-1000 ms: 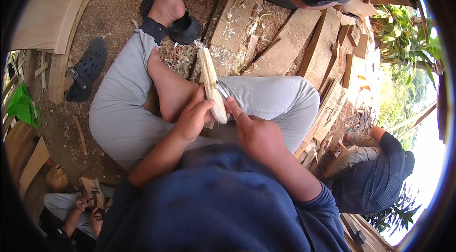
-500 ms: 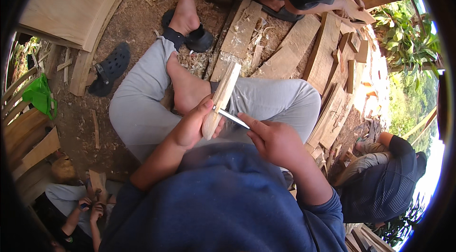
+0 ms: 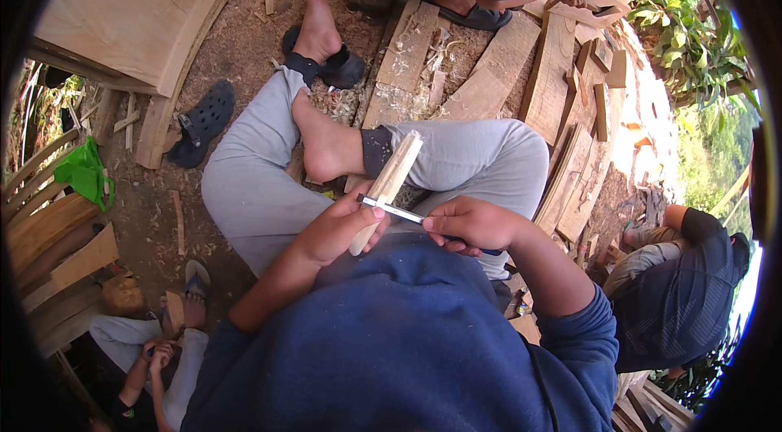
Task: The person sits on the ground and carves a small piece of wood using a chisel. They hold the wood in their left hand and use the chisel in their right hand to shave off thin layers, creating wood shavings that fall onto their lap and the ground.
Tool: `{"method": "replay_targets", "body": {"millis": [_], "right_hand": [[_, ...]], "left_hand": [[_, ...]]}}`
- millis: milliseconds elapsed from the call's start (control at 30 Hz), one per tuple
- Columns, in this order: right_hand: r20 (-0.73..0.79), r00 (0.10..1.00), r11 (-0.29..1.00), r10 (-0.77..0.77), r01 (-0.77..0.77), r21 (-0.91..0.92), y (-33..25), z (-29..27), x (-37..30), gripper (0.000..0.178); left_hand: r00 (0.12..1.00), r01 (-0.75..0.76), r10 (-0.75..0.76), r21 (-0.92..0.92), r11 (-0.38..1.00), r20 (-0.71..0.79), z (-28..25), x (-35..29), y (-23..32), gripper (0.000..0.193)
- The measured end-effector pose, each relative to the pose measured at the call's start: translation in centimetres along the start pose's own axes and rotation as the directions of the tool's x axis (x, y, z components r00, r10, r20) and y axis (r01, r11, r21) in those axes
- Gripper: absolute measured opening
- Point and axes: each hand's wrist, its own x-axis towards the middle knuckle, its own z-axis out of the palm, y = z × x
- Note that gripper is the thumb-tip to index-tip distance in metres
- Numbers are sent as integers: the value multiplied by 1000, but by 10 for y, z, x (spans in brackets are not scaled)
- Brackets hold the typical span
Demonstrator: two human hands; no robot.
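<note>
My left hand is closed around the lower part of a pale, partly shaved stick of wood, which slants up and to the right above my lap. In my right hand is a knife with a long, narrow, silvery blade and a dark end showing below the fingers. Its blade lies across the wood, close to my left thumb. Most of the knife's handle is hidden by my right fingers.
Planks and wood shavings lie beyond my knees. A dark clog rests on the ground at left, near a large wooden panel. Other people work at the far side, the right and the lower left. A green bag hangs at left.
The knife has turned flatter across the wood, and my right hand has shifted right, with its fingers now curled around the handle. The wood has moved slightly down and right.
</note>
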Motion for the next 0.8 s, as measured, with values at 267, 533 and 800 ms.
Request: {"method": "replay_targets", "body": {"millis": [267, 533, 800], "right_hand": [[-288, 864, 841, -413, 241, -485, 11, 25, -7, 38], [-415, 708, 434, -572, -168, -885, -11, 50, -23, 33], [-239, 542, 88, -806, -290, -953, 0, 47, -18, 31]], "left_hand": [[994, -110, 106, 237, 965, 28, 10, -7, -3, 38], [977, -212, 214, 115, 971, -8, 20, -5, -7, 33], [977, -210, 212, 96, 973, -10, 22, -9, -4, 40]]}}
